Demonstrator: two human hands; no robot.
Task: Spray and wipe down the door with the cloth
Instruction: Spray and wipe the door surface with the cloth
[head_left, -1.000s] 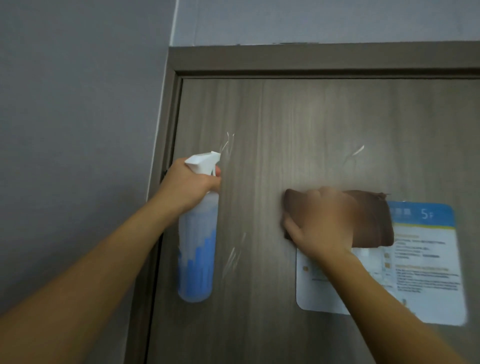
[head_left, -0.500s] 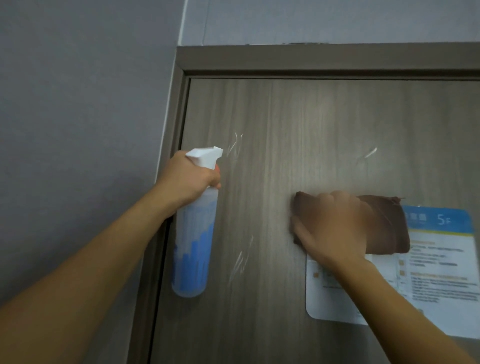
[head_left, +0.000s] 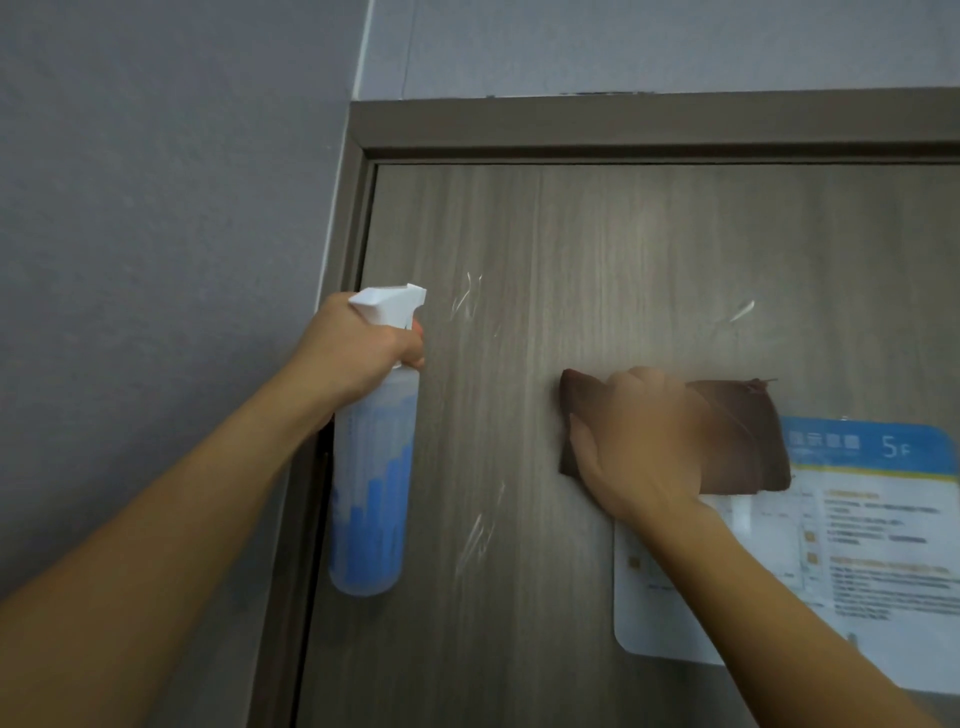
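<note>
The grey-brown wood-grain door (head_left: 597, 249) is filling most of my view, sitting in its darker frame (head_left: 623, 124), with a grey wall (head_left: 156, 182) running down the left side. A blue-and-white notice (head_left: 857, 545) marked 5F is hanging on the door at the right, and my right forearm is crossing over its left part. Pale streaks (head_left: 467, 306) are showing on the wood between my two hands. Compared with a moment ago, everything is sitting a little farther right and lower in view, and my hands are keeping the same hold. My left hand (head_left: 358, 348) is gripping the neck of the spray bottle (head_left: 371, 467), fingers curled round it under the white trigger head, the bottle hanging upright near the door's left edge. My right hand (head_left: 639, 441) is pressing the brown cloth (head_left: 737, 441) flat against the door, just above the notice's top left corner; the fingers are too blurred for me to tell how they are spread.
</note>
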